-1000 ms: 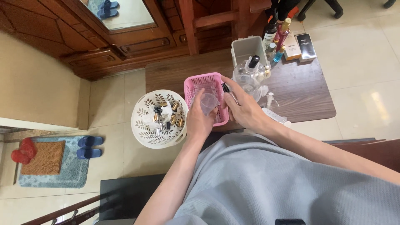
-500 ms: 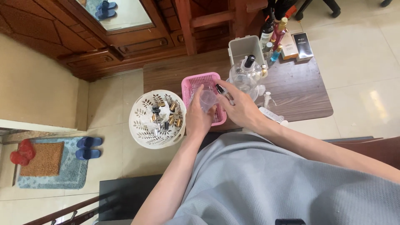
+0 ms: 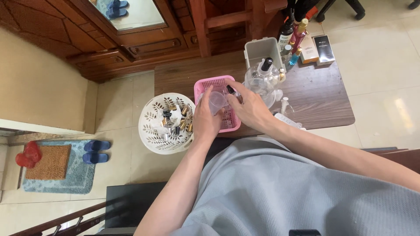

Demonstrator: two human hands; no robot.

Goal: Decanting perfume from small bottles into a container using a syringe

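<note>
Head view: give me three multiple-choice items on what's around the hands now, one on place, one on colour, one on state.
1. Where does the round white basket stand?
A. left of the pink basket
B. on the blue mat
C. behind the boxes

2. What colour is the basket under the hands?
A. green
B. pink
C. black

3. What is the left hand doing?
A. lying flat on the table
B. hanging free
C. holding a clear cup

Answers:
1 A, it sits at the table's left edge beside the pink one.
2 B, its mesh walls are pink.
3 C, its fingers wrap the cup, with the right hand close alongside.
</note>
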